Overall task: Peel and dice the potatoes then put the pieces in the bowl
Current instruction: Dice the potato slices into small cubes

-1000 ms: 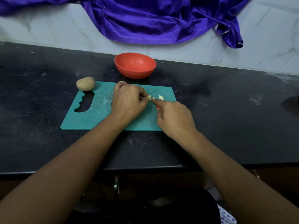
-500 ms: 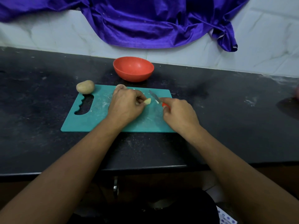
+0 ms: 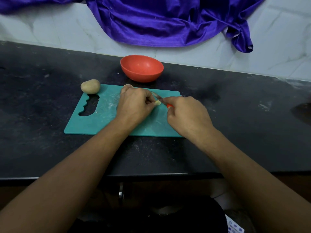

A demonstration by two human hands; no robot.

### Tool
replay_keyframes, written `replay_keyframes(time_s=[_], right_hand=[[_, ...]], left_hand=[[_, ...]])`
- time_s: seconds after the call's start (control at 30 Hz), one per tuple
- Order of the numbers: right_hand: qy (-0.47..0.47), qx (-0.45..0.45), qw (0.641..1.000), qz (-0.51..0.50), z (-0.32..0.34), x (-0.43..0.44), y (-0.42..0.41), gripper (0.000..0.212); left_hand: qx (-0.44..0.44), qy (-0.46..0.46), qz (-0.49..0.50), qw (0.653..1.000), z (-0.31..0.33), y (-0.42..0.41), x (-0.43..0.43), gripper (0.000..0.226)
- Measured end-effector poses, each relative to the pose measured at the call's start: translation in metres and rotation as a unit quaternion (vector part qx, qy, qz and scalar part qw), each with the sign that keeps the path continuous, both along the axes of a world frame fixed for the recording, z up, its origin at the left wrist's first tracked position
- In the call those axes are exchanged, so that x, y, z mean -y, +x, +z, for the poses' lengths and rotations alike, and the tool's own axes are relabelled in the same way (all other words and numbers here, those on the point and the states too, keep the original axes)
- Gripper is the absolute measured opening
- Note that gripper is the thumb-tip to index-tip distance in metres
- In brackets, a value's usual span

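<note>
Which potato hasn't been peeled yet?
The whole brown potato lying at the teal board's far-left corner. The other is a pale piece pinched in the left hand, beside the knife.

On my feed I see a shiny purple satin cloth (image 3: 159,22) draped in folds down the pale marbled wall tiles (image 3: 277,47) behind the black speckled stone worktop (image 3: 244,123), with a white blue-dotted scrap (image 3: 234,228) at the bottom edge.

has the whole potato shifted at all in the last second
No. The whole potato sits at the same far left corner of the cutting board, just beyond its handle cutout.
</note>
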State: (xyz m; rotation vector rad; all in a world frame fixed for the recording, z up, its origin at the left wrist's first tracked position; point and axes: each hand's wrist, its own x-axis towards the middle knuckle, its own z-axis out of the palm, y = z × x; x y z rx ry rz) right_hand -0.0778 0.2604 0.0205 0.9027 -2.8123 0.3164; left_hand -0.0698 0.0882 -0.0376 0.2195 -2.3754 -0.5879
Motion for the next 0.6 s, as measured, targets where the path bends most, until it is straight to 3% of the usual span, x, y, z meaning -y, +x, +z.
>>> replay_keyframes(time_s=[0.23, 0.47, 0.6], right_hand=[[0.038, -0.005, 0.999, -0.004, -0.006, 0.023, -0.006, 0.035], [0.032, -0.036, 0.999, 0.009, -0.035, 0.005, 0.003, 0.055], [0.036, -0.04, 0.999, 0.013, -0.037, -0.009, 0.003, 0.054]], left_hand=[[0.004, -0.015, 0.002, 1.0, 0.001, 0.003, -0.003, 0.003], [0.005, -0.003, 0.002, 1.0, 0.0, 0.001, -0.002, 0.01], [0.004, -0.005, 0.01, 1.0, -0.001, -0.001, -0.002, 0.012]])
